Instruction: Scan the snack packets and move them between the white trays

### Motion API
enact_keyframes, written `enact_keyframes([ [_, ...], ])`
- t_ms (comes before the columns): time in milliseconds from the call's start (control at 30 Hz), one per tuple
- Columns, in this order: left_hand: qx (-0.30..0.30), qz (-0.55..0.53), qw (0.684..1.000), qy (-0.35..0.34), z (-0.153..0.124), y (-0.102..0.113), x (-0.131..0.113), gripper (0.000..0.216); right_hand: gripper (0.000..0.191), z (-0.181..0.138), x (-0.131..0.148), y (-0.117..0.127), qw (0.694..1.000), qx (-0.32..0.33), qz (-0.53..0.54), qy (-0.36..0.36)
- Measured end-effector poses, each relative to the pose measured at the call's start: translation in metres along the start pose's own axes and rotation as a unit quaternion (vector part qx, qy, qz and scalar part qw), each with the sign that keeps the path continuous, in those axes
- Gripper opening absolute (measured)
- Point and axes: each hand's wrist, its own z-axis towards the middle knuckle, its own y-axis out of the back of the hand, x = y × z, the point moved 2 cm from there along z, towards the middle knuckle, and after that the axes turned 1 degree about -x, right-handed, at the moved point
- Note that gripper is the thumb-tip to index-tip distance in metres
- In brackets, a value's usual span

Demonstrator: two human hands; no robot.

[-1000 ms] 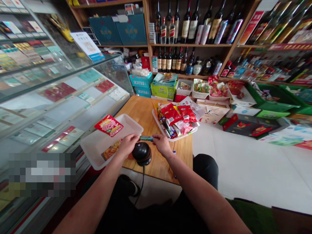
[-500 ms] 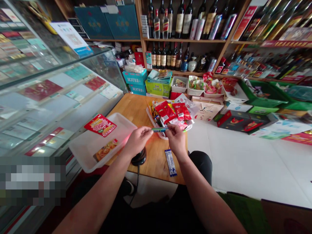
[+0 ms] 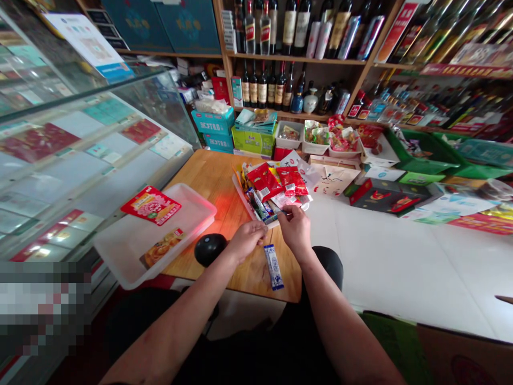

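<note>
My right hand [image 3: 295, 227] pinches a slim blue-green packet [image 3: 274, 217] at the near rim of a white basket [image 3: 240, 193]. Fingers closed, my left hand [image 3: 249, 239] is just below the packet's left end; whether anything is between its fingertips cannot be made out. Red snack packets [image 3: 264, 181] and several slim packets fill the basket. A blue-and-white stick packet [image 3: 273, 267] lies on the wooden table [image 3: 196, 179] below my hands. Beside my left wrist stands a black rounded scanner [image 3: 210, 249], with a red glow on the table behind it.
At left, a translucent tray [image 3: 182, 195] holds a red packet [image 3: 152, 205] and a brown food packet [image 3: 163, 248]. A glass display counter [image 3: 132, 160] runs along the left. Bottle shelves [image 3: 296, 58], snack bins [image 3: 289, 142] and a dark gift box [image 3: 385, 197] stand beyond the table.
My left hand has moved down and away from the slim packet's end, which both hands held before. The packet is now lower at the basket rim. The view has shifted slightly, exposing the scanner.
</note>
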Motion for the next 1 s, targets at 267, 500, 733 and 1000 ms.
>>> enact_keyframes([
  [267,0.018,0.036,0.999,0.010,-0.007,0.008,0.012,0.028,0.021,-0.007,-0.010,-0.023,0.998,0.040,-0.037,0.024],
  [500,0.028,0.122,0.992,-0.030,-0.029,0.023,0.006,0.029,0.019,-0.040,-0.005,-0.010,0.986,0.072,-0.150,0.008],
  [733,0.062,0.140,0.987,-0.052,-0.058,0.035,0.001,0.029,0.039,-0.117,-0.019,-0.017,0.908,0.275,-0.310,-0.054],
  [1000,0.068,0.154,0.985,-0.043,-0.085,0.047,0.008,0.027,0.055,-0.138,-0.035,-0.018,0.928,0.287,-0.217,-0.092],
])
